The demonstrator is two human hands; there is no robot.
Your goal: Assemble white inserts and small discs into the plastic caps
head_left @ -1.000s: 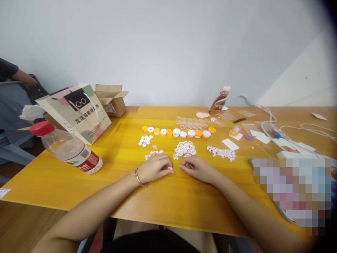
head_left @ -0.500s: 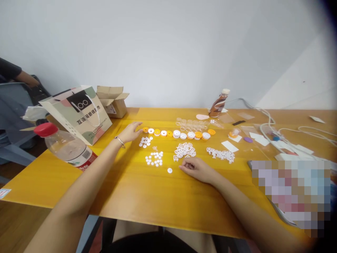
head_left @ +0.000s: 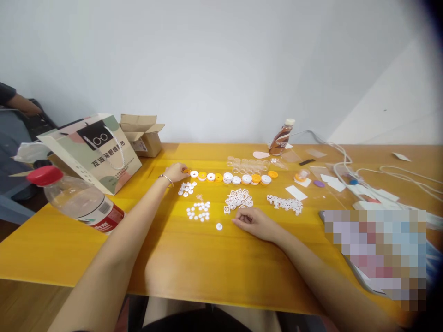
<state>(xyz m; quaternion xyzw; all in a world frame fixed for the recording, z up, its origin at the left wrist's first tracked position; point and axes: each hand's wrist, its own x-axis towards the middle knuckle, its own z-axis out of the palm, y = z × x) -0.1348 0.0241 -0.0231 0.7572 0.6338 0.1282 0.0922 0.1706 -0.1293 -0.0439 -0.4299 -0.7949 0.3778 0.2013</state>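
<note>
My left hand [head_left: 177, 172] reaches out to the left end of a row of orange and white round caps [head_left: 231, 177], its fingers closed on the leftmost orange cap [head_left: 187, 171]. My right hand [head_left: 254, 222] rests on the yellow table [head_left: 194, 258], fingers curled loosely, just below a pile of white lattice pieces [head_left: 238, 199]. A single small white disc [head_left: 219, 226] lies on the table left of my right hand. Two clusters of small white discs [head_left: 198, 211] lie between my hands. More white lattice pieces [head_left: 284, 203] sit to the right.
A plastic water bottle with a red cap [head_left: 74, 198] lies at the left, next to a paper bag [head_left: 95, 152] and an open cardboard box [head_left: 141, 133]. A brown drink bottle [head_left: 279, 138], clear rings [head_left: 247, 163], white cables [head_left: 360, 175] and paper slips occupy the back right. A person's arm shows at far left.
My left hand let go of the small white disc near my right hand, swung out to the row of caps and closed on the leftmost orange one. My right hand stayed put.
</note>
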